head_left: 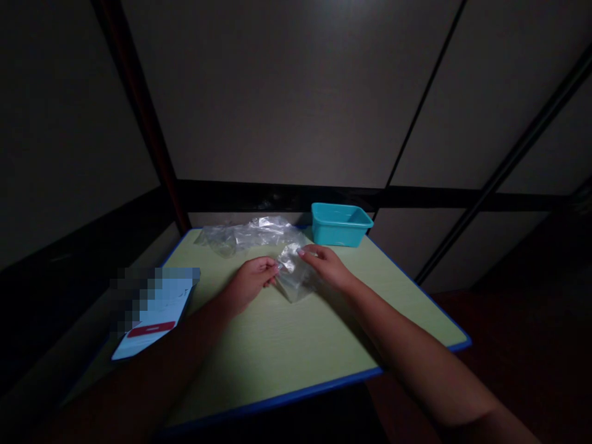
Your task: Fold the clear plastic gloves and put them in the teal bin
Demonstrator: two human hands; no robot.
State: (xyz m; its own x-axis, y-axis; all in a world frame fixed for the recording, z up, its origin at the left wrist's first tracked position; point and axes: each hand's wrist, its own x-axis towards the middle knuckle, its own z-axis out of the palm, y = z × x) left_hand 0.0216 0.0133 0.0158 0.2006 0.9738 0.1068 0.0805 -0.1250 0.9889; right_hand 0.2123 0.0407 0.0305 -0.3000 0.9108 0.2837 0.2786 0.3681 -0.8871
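Observation:
A clear plastic bag [295,279] is held between my two hands over the middle of the table. My left hand [255,277] pinches its left edge between thumb and fingers. On the other side, my right hand [324,262] grips the bag's upper right part with closed fingers. Behind them, more crumpled clear plastic [245,235] lies along the back of the table, close to the held bag.
The pale green table [277,351] has a blue edge. A turquoise basket [340,233] stands at its back right corner. A lit screen or tablet [160,308], partly pixelated, lies at the left edge. Dark-framed panels rise behind the table.

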